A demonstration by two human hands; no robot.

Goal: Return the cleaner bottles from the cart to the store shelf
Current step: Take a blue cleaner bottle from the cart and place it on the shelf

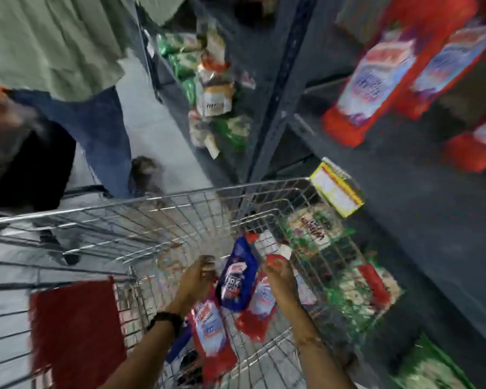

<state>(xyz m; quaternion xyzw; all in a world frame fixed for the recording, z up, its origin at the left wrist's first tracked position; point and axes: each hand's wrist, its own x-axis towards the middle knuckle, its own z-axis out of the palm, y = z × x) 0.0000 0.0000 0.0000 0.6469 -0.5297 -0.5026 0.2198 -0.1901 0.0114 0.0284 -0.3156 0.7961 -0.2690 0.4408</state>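
Observation:
Both my hands are down inside the wire cart [180, 197]. My left hand [197, 279] grips the neck of a red cleaner bottle [211, 335] that hangs below it. My right hand [281, 282] is closed around the top of another red cleaner bottle [260, 310]. Between the two hands lies a blue cleaner bottle [237, 279], pointing away from me. On the dark store shelf [404, 197] at the upper right stand more red cleaner bottles [373, 85]. The picture is blurred by motion.
Another person in a green shirt and jeans [96, 122] stands just beyond the cart's far left corner. A red flap [73, 329] covers the cart's seat. Green and white packs [357, 290] fill the low shelf beside the cart, with a yellow price tag [337, 189] above them.

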